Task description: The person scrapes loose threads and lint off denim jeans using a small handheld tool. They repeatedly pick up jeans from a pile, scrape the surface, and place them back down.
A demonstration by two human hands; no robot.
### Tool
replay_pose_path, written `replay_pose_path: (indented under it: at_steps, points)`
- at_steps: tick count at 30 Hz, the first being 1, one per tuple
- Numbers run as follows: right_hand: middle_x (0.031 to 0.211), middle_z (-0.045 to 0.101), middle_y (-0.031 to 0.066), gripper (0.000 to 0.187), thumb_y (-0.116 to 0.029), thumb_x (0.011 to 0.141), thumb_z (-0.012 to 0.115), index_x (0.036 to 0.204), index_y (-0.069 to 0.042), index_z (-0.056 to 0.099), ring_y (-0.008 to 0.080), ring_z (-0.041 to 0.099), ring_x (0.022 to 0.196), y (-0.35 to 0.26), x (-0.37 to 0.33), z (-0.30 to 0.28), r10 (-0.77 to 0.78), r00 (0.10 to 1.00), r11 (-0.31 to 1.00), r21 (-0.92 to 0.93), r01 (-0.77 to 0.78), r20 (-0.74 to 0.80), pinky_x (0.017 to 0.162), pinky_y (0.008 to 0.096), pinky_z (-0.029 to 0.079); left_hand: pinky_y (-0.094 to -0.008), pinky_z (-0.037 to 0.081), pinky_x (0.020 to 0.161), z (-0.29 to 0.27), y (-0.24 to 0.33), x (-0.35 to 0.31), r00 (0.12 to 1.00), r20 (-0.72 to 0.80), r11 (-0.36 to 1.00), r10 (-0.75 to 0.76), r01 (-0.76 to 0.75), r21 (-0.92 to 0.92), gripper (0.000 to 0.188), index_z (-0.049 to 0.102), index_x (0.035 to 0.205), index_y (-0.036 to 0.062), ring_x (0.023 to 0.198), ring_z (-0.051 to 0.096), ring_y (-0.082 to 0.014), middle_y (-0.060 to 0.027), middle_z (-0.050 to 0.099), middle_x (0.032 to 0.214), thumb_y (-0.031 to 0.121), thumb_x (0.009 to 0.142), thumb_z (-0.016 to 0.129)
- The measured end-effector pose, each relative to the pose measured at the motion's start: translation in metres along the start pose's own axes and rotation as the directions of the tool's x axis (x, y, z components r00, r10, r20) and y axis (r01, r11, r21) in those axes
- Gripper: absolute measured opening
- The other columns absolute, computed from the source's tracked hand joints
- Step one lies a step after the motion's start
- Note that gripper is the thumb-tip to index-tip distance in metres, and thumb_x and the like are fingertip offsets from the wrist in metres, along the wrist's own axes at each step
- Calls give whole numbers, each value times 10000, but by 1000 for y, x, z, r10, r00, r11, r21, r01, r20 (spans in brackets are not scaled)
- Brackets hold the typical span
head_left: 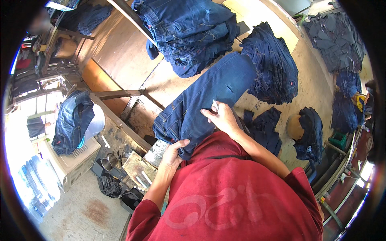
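Red shirt cloth (241, 193) is lying nearest, just behind my fingers. Ahead, the blue jeans (201, 108) are slanting beneath both sets of fingers. My left hand (172, 154) is grasping their near edge; my right hand (223, 118) is pinching a small pale object (215, 105), too small to identify, over the leg. I am judging the denim soft, floppy and fairly heavy, probably neither slippery nor fragile; the thick, seamed end by my left fingers is seeming the surest hold. Beyond my right fingertips, a large jeans pile (197, 32) and a smaller pile (271, 64) are lying over a worn tan surface (311, 86). Left of my left fingers, a metal mug (108, 162) and a beige casing (80, 168) are standing near a stained grey floor (96, 213).
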State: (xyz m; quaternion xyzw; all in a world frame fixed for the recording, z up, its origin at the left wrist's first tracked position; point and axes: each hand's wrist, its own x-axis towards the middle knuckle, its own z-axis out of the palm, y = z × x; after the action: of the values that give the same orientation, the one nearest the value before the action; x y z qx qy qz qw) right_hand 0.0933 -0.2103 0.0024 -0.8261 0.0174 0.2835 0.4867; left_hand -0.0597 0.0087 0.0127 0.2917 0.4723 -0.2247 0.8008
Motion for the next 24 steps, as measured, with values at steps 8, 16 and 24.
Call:
replay_pose_path:
  at_steps: [8,16,24]
  points:
    - [707,649,71,452,-355,984,842,806,-67,543,185,735,694,-8,-8,-15,59,998,995,-83,-57,27,599,352,531,-444,634,1012,-2,3,1,996,80,999,27,-31,39,493,689,1322,-72,1073,784,-296,-165,792,1230,-20,840,776]
    - [953,752,164,155,-215,1080,682,1129,-86,610,373,736,834,-36,-47,-33,-355,935,927,-133,351,-9,743,459,579,-430,612,1044,9,14,-7,987,122,982,100,-118,149,613,670,1399,-14,1127,760,-266,-135,771,1295,-94,810,822]
    - [805,669,-8,134,-253,933,829,938,-153,740,190,661,755,-65,-78,-15,-650,732,509,-597,620,205,657,333,549,-402,611,1024,4,19,-5,979,190,979,72,-106,172,560,717,1333,-7,1094,760,-240,-111,783,1253,-95,796,850]
